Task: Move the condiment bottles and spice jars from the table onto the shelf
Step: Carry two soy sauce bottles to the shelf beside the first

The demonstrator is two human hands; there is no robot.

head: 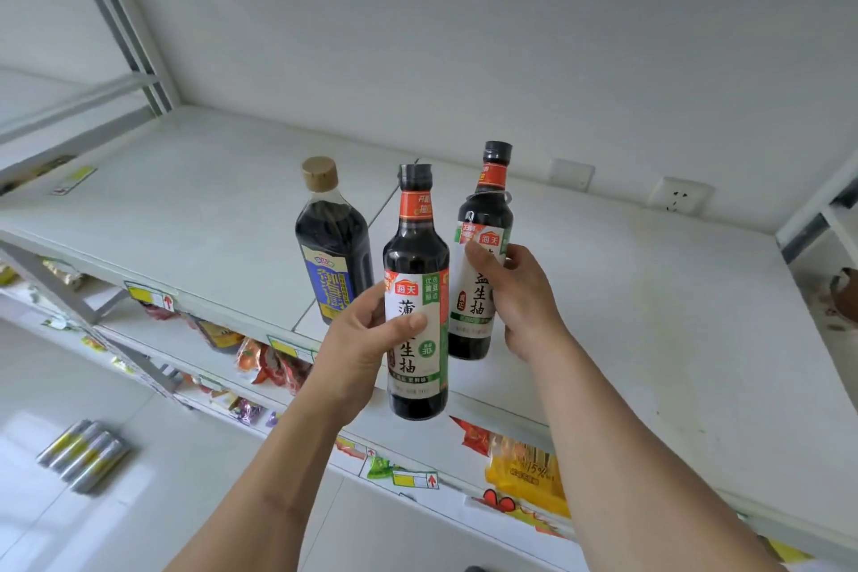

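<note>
Single head-worn wide-angle view, positioned above and close to the top shelf (185, 181), facing forward and down across it toward the white wall (464, 37). Both forearms enter from the bottom edge. Lower shelf tiers and floor (69, 386) show at left; straight edges bow from lens distortion. No second view.
</note>
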